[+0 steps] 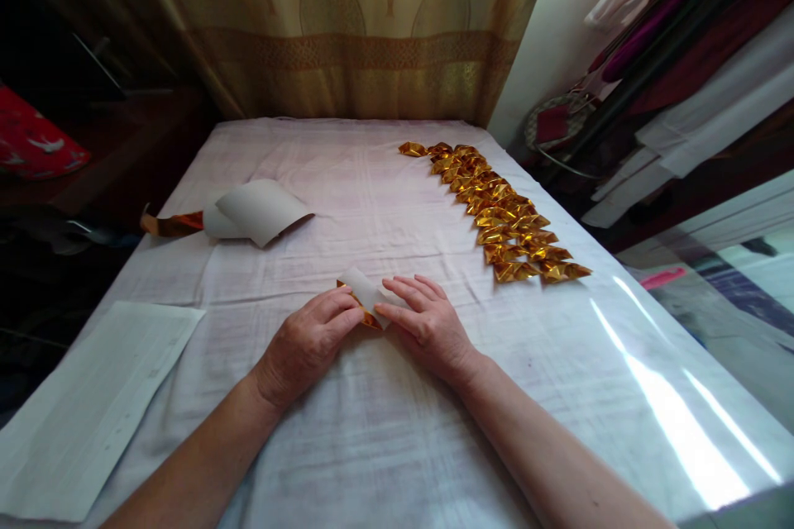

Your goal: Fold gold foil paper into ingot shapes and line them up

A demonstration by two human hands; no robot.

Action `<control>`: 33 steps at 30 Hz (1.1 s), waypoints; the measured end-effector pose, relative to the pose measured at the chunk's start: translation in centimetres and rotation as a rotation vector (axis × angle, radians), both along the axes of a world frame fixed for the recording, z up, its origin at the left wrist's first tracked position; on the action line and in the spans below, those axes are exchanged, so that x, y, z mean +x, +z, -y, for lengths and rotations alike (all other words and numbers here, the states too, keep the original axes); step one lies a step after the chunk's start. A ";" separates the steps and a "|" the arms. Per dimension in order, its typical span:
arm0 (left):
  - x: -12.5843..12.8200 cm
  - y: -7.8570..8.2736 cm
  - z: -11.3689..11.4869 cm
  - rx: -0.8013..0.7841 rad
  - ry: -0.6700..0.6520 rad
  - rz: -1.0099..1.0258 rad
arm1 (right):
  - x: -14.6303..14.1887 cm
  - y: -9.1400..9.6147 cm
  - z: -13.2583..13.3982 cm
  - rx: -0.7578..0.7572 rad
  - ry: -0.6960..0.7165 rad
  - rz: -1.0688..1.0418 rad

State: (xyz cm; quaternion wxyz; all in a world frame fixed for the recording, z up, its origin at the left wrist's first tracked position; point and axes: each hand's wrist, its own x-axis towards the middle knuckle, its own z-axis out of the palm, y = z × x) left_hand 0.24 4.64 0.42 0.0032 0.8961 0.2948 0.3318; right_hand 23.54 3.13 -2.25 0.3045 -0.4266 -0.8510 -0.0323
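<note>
A small sheet of gold foil paper (365,288) lies white side up on the bed-like table, with gold folded over along its near left edge. My left hand (312,336) pinches that folded edge, thumb and fingers closed together. On the other side, my right hand (427,322) has its thumb and index finger on the paper's right corner, the other fingers stretched out above it. The underside of the paper and my right thumb are mostly hidden. Beyond my right hand, several folded gold paper ingots (502,219) stand in slanting rows.
A curled stack of white-backed foil paper (260,211) lies at the far left, a gold end (177,224) showing. A white printed sheet (102,405) is at the near left. The cloth-covered surface (347,182) ends at a curtain (372,58); clothes (695,99) hang on the right.
</note>
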 end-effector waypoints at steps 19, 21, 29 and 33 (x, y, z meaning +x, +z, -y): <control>0.1 -0.5 0.3 -0.169 0.053 -0.104 | -0.7 1.3 0.3 -0.191 0.172 0.034; 0.3 -0.7 0.3 -0.168 0.066 -0.086 | -0.6 1.4 0.3 -0.222 0.184 0.014; 0.6 -0.7 0.6 -0.251 0.111 -0.044 | 0.1 0.5 -0.3 -0.288 0.184 -0.141; 0.7 -1.0 0.7 -0.252 0.119 -0.052 | -0.6 0.3 -0.5 -0.317 0.096 -0.168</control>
